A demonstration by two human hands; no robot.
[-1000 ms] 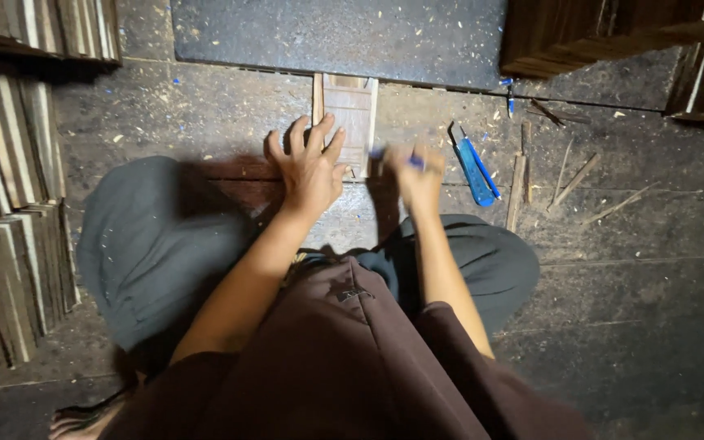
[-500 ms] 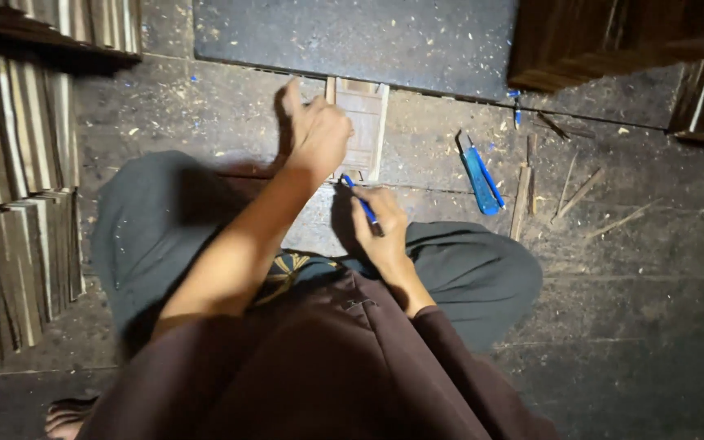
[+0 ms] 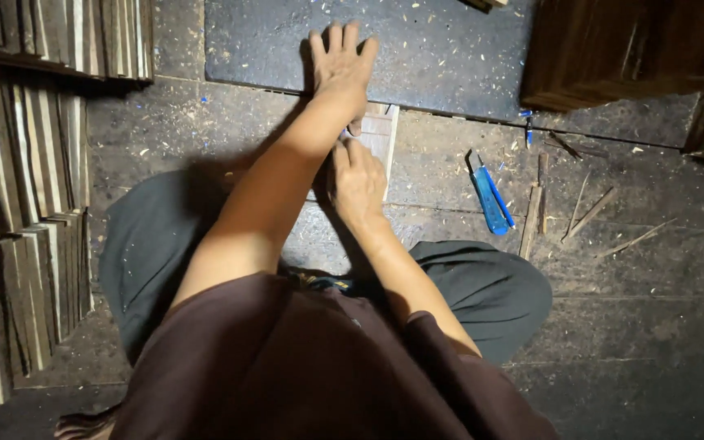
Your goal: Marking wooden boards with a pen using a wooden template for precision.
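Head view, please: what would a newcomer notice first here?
The left hand lies flat on the dark mat at top centre. Below it, the right hand rests on a small pale wooden panel. A blue utility knife lies on the dusty floor to the right.

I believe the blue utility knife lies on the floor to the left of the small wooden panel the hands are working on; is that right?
Not quite: the head view shows the blue utility knife lying on the floor to the right of the small wooden panel, beside some wood slivers.
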